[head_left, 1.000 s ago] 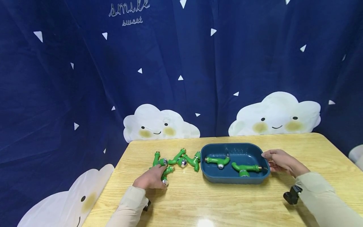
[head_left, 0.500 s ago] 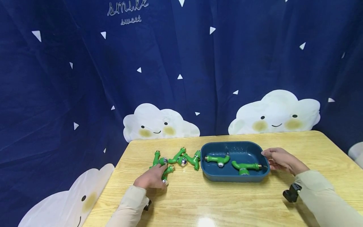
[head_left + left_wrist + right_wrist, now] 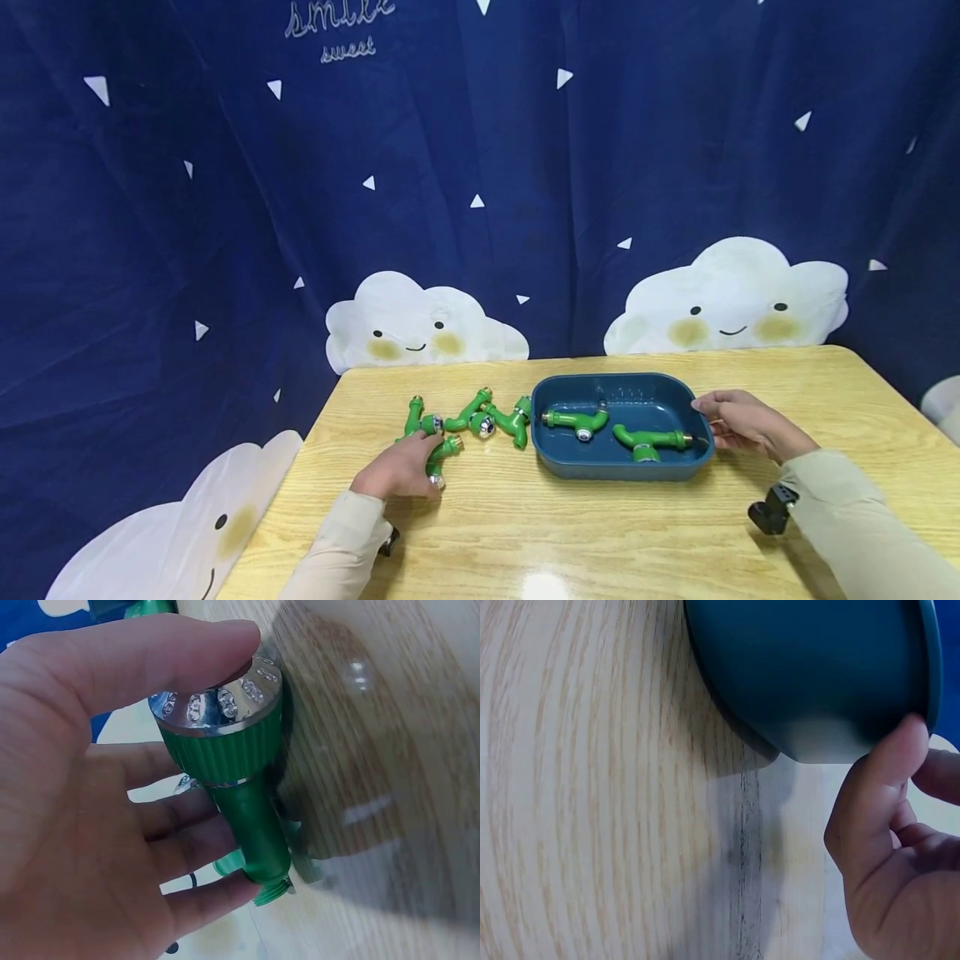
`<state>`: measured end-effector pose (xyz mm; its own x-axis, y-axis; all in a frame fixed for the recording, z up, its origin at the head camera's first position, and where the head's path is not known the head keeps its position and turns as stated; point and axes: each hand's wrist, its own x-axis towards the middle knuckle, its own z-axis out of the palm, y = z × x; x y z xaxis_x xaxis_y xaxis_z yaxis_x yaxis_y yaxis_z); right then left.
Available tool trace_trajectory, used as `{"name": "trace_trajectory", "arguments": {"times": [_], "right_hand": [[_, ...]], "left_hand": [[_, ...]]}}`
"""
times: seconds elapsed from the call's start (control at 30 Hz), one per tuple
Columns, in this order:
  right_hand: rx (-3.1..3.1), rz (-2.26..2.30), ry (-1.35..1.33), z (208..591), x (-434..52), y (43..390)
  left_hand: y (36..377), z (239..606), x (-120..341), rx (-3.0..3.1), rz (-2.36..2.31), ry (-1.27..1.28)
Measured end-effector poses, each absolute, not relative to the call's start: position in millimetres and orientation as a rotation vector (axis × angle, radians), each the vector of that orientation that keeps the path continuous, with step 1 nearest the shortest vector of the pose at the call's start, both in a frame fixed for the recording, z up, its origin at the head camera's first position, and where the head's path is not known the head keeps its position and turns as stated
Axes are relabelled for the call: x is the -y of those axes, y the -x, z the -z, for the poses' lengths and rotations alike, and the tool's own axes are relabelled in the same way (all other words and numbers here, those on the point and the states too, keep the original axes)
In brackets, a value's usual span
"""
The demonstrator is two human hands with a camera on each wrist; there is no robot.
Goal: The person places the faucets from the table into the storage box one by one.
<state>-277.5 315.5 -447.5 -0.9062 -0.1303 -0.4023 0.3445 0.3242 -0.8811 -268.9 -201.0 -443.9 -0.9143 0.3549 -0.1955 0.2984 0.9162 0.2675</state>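
Observation:
My left hand (image 3: pixel 399 468) grips a green faucet (image 3: pixel 225 754) on the table. In the left wrist view its thumb lies over the faucet's chrome knob (image 3: pixel 229 705), with the fingers along the other side of the green body. At the right end of a dark blue plastic basin (image 3: pixel 622 472), my right hand (image 3: pixel 750 427) pinches the rim, the thumb against the wall in the right wrist view. Inside the basin lie two green faucets, one at left (image 3: pixel 577 422) and one at right (image 3: pixel 652 442). The left hand partly covers its faucet in the head view.
More green faucets lie between the left hand and basin: one (image 3: pixel 415 417) behind the hand, one (image 3: pixel 471 414) in the middle, one (image 3: pixel 513 425) beside the basin's left end. Behind the wooden table (image 3: pixel 600 533) hangs a dark blue curtain (image 3: pixel 480 167).
The left hand stays around its faucet and the right hand stays at the basin rim. The head view has shifted very slightly; nothing else visibly moves.

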Motion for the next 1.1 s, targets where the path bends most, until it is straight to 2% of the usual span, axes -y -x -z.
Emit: {"name": "trace_trajectory", "arguments": {"times": [0.3,0.67,1.1], "right_hand": [[-2.185,1.614,-0.198,446.7,-316.4,277.5],[-2.214,1.594,-0.183,448.0,-315.5,277.0],[-2.199,1.593,-0.166,447.2,-316.0,276.7]], "left_hand": [[270.4,443.4,199.9,-2.895,-0.364,-0.536],[263.4,437.6,195.8,-3.052,-0.341,-0.778],[253.7,410.1,192.8,-3.150,-0.411,-0.848]]}}
